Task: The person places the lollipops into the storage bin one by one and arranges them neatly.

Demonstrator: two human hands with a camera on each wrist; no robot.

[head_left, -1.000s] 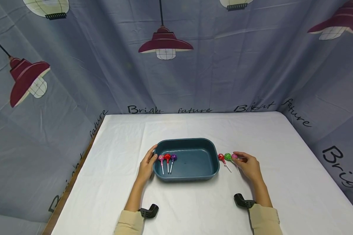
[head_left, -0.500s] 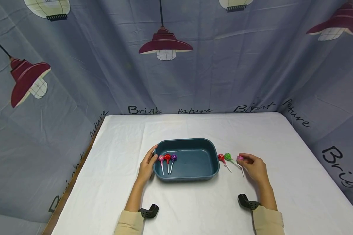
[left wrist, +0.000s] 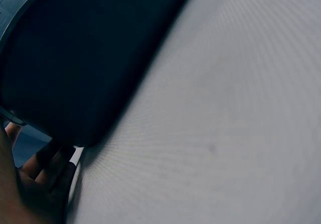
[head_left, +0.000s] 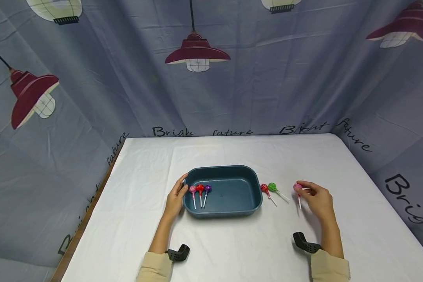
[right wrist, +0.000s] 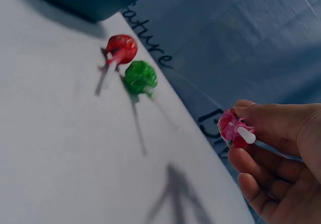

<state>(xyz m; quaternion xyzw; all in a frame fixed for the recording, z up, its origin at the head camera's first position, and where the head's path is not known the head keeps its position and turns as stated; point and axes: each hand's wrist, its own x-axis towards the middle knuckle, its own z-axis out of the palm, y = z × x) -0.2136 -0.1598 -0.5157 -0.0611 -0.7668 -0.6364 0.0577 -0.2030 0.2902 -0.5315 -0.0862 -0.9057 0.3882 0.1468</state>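
My right hand [head_left: 319,199] pinches a pink lollipop [head_left: 297,187] by its wrapped head, thumb against fingers. Its white stick points down; in the right wrist view the pink lollipop [right wrist: 231,129] shows its stick end toward the camera. To the left lie a green lollipop [head_left: 272,187] and a red lollipop [head_left: 264,188] on the white cloth. My left hand [head_left: 175,199] grips the left end of a dark teal tray [head_left: 225,214], thumb at the rim and fingers along the outer wall. In the left wrist view the fingers [left wrist: 45,166] reach behind the tray's corner.
Inside the tray, at its left end, a pink lollipop [head_left: 192,189], a red lollipop [head_left: 199,188] and a purple lollipop [head_left: 207,188] lie side by side. White cloth [head_left: 229,250] covers the table. A grey-blue curtain [head_left: 253,94] printed with lamps hangs around it.
My right hand has moved right with the pink lollipop, away from the green and red ones, and its stick now hangs down. The left hand and tray have stayed in place.
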